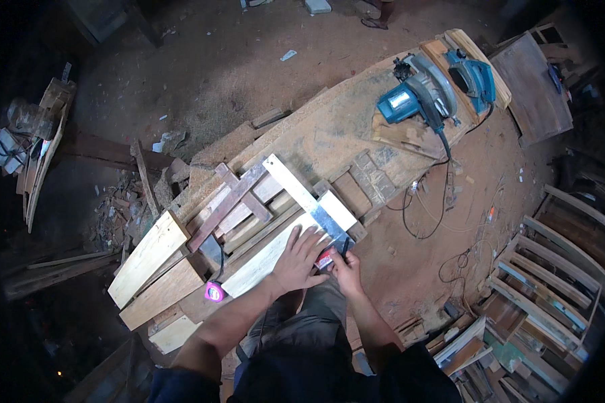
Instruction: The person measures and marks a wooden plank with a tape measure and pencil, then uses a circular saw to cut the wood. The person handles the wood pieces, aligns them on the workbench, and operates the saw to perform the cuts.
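My left hand [298, 259] lies with fingers spread on a pale planed board [255, 272], its thumb side by the red stock [324, 258] of a square. The square's long metal blade [326, 222] crosses the board and reaches away over the bench. In my right hand [346, 272], fingers pinch a dark pencil-like stick [345, 246], held upright at the near end of the blade. Its tip is too small to make out. A pink tape measure [214, 291] rests left of my left hand.
On the long dusty bench [329, 134] are a teal circular saw [417, 97] and a teal planer [474, 79]. Their cords trail to the floor. Boards [151, 258] and a dark wooden cross-piece [228, 205] lie at left. Wooden frames [544, 282] stand at right; a foot [376, 22] shows far off.
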`<state>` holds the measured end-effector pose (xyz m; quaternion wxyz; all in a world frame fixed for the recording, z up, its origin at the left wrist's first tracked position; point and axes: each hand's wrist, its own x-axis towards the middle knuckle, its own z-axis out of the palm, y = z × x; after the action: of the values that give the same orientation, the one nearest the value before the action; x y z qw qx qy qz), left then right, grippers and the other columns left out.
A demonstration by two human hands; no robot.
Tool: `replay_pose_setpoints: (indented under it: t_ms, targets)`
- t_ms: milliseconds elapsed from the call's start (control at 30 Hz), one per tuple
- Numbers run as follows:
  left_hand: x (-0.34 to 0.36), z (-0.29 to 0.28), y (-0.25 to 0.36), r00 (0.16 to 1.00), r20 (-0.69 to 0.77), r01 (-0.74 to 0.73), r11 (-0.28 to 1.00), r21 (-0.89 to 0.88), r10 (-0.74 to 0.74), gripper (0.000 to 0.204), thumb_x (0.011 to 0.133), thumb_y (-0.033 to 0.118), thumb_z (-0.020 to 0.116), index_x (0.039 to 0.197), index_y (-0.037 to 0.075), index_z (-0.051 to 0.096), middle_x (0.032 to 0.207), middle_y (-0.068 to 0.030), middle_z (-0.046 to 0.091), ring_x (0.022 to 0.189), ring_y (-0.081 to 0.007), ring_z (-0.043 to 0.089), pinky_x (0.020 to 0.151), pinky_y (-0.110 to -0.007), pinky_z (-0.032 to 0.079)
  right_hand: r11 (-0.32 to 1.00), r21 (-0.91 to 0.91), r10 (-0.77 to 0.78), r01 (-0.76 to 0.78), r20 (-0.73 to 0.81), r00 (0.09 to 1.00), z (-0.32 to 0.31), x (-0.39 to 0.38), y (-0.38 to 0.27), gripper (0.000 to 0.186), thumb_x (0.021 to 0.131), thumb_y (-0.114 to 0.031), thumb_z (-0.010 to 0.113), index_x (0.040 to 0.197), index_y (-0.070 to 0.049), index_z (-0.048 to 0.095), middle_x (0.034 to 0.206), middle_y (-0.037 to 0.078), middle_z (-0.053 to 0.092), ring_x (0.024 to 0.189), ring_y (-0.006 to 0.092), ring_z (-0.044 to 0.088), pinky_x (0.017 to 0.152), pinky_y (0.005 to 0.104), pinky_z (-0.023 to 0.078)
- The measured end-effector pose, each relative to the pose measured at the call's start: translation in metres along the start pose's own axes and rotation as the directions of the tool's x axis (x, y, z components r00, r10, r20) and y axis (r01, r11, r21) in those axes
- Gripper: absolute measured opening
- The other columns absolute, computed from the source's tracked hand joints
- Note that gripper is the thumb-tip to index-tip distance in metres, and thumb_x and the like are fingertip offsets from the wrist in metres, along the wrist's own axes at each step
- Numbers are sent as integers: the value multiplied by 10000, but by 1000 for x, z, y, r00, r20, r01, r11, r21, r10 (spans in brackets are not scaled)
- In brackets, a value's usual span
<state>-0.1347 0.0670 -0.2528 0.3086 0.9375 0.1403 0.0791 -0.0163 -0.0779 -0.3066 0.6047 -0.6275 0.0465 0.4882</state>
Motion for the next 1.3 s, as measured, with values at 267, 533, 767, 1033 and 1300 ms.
replay_pose_setpoints:
  t_ms: [267,533,767,1033,1300]
  targets:
    - [14,8,-17,981,193,-10,990,139,-18,1034,729,571,692,1562,49,373,1592,-179,389,1542,-361,239,1259,-595,80,998,67,12,-13,22,1000,-7,7,14,147,996,-244,714,976,-100,687,787,-62,605,629,22,490,536,208,340]
    - [15,7,-19,979,203,-49,987,156,17,1037,732,584,678,1572,64,365,1603,-180,376,1552,-351,225,1257,-604,89,999,0,39,-40,81,996,-11,9,10,149,996,-252,714,992,-108,675,755,-62,588,609,23,473,537,203,339]
    - [16,6,-19,975,221,-58,981,185,16,1045,749,619,654,1589,82,342,1647,-173,313,1561,-349,203,1259,-601,88,998,-34,50,-48,64,997,-7,2,-1,145,1000,-246,706,1000,-102,685,757,-58,593,606,33,489,551,204,375]
    - [13,10,-20,981,191,-58,982,178,23,1108,704,650,707,1580,69,357,1662,-182,278,1559,-366,198,1257,-608,89,887,-369,-338,278,-110,935,-26,-8,-28,230,1058,-237,593,996,-36,687,720,-33,578,602,45,467,560,231,382]
    - [16,1,-17,966,256,-26,982,189,-23,1061,739,638,662,1590,92,342,1678,-150,256,1574,-310,173,1271,-579,82,771,-319,-600,551,-73,797,29,19,-111,267,1069,-179,528,929,23,633,784,39,616,696,147,554,650,315,465]
